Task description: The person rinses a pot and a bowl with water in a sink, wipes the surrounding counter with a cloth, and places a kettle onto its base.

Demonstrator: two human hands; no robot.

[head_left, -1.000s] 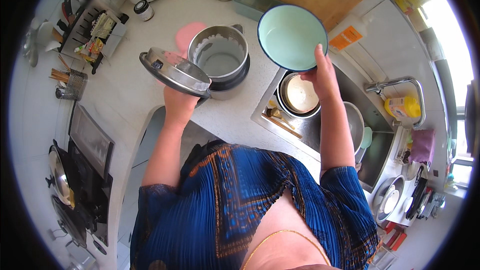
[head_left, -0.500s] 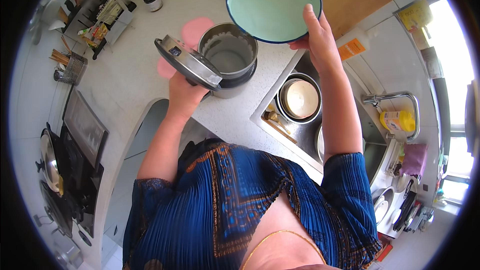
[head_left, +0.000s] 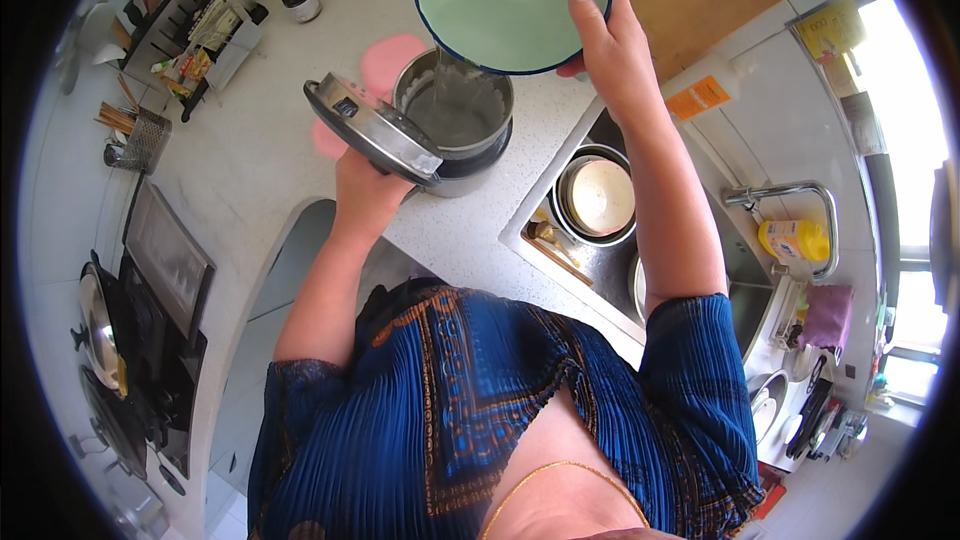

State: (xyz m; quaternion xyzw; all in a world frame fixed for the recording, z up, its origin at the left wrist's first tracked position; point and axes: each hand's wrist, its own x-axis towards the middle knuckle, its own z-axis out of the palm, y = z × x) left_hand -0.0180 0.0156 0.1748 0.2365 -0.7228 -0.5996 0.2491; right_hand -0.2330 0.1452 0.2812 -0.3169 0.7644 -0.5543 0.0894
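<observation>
A pale green enamel basin with a dark blue rim (head_left: pixel 510 0) is tilted over an open steel kettle (head_left: pixel 408 90). A thin stream of water falls from the basin's near-left rim into the kettle. My right hand (head_left: pixel 615 50) grips the basin's right edge, thumb inside and fingers beneath. Raised at the kettle's left side is its lid (head_left: pixel 365 130), steel and black. My left hand (head_left: pixel 368 190) is closed around the kettle's handle under that lid; the lid hides most of its fingers.
Right of the counter (head_left: pixel 290 120), a sink (head_left: pixel 515 230) holds stacked bowls (head_left: pixel 600 195) under a curved faucet (head_left: pixel 830 205). Pink mats (head_left: pixel 390 60) lie behind the kettle. A knife rack (head_left: pixel 190 20) and a stove (head_left: pixel 150 380) stand left. A wooden board (head_left: pixel 690 0) leans at the back.
My right hand has moved the basin left and slightly away, farther over the kettle. Water now runs from its rim. My left hand and the lid have barely shifted.
</observation>
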